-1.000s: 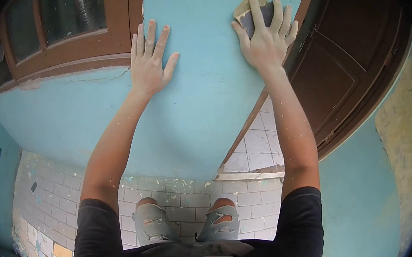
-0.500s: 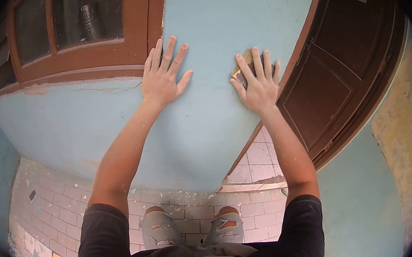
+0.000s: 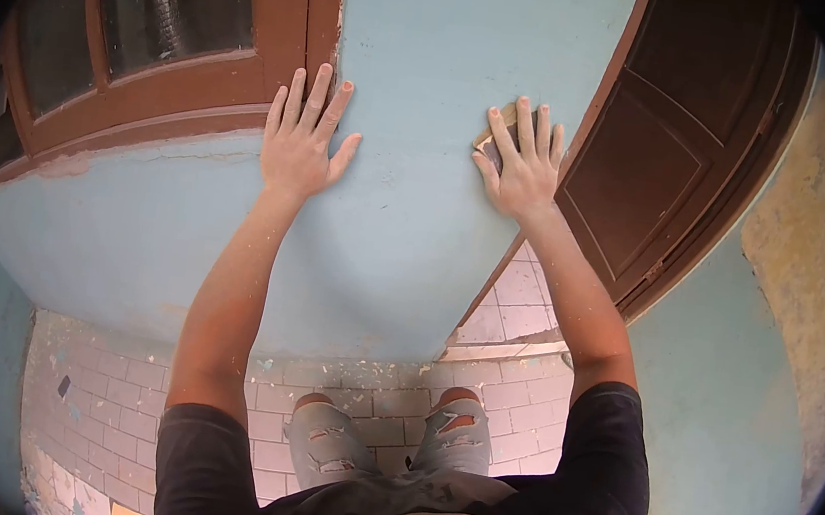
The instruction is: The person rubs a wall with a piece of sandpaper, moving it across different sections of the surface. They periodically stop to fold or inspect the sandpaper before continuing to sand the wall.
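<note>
My left hand [image 3: 300, 150] lies flat with its fingers spread, over the edge where the brown window frame [image 3: 280, 37] meets the light blue wall [image 3: 420, 87]. It holds nothing. Under my right hand [image 3: 527, 174] is a folded piece of sandpaper [image 3: 494, 146], pressed against the same wall beside the door frame. Its tan edge and dark face show between thumb and fingers; the rest is covered by the hand. Pale dust coats both hands.
On the right stands a brown panelled door [image 3: 633, 170] in its frame. A glass window [image 3: 173, 1] is at upper left. Paint flakes lie on the tiled floor [image 3: 117, 392] around my legs. Peeling plaster [image 3: 810, 209] shows at far right.
My left hand has slid left, further onto the window frame. The right hand stays near the door frame with the sandpaper, less of which shows. The view has shifted slightly.
</note>
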Tool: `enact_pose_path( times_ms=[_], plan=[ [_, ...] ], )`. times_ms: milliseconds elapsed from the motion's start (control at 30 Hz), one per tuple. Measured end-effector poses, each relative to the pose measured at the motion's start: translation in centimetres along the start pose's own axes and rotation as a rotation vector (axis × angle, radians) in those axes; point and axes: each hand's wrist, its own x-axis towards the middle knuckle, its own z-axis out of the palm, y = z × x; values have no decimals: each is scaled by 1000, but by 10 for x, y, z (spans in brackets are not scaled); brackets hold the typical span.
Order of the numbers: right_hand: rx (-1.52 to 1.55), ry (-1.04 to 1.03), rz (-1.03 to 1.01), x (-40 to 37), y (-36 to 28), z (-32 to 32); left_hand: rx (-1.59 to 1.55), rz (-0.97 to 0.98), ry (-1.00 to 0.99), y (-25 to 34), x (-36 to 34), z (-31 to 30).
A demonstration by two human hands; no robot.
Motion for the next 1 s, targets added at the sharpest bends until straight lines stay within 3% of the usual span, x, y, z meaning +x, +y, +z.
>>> enact_pose_path(
  times_ms=[100, 167, 200, 267, 367, 467, 567, 667, 733, 767, 833, 933, 1000],
  plan=[
    [-18, 256, 93, 140, 55, -27, -19, 1, 23, 3, 0, -2],
    [-77, 141, 329, 218, 60, -65, -31, -10, 48, 4, -2, 1],
    [-71, 142, 335, 219, 61, -55, -44, -21, 71, 3, -3, 1],
    [-13, 380, 209, 202, 58, -28, -40, -37, 59, 2, -5, 3],
    [-46, 205, 226, 69, -9, 3, -17, -53, 54, 2, -13, 8],
    [7, 107, 18, -52, -36, 35, -4, -35, 24, 3, -26, 5],
    [-23, 10, -56, 25, -2, 1, -8, -39, 21, 7, -31, 7],
    [-67, 279, 75, 184, 54, -32, -4, -51, 4, 9, -29, 6],
    [-42, 185, 330, 240, 49, -60, -25, -47, 18, 9, -31, 4],
    [-41, 177, 342, 228, 42, -50, -28, -40, 6, 7, -32, 3],
    [-6, 303, 172, 175, 22, -21, -52, -44, 45, 7, -32, 6],
    [-9, 142, 103, 16, -38, 19, -78, -45, 31, 6, -33, 5],
    [31, 23, -128, -64, -45, 34, -82, -42, 14, 5, -35, 2]
  ],
)
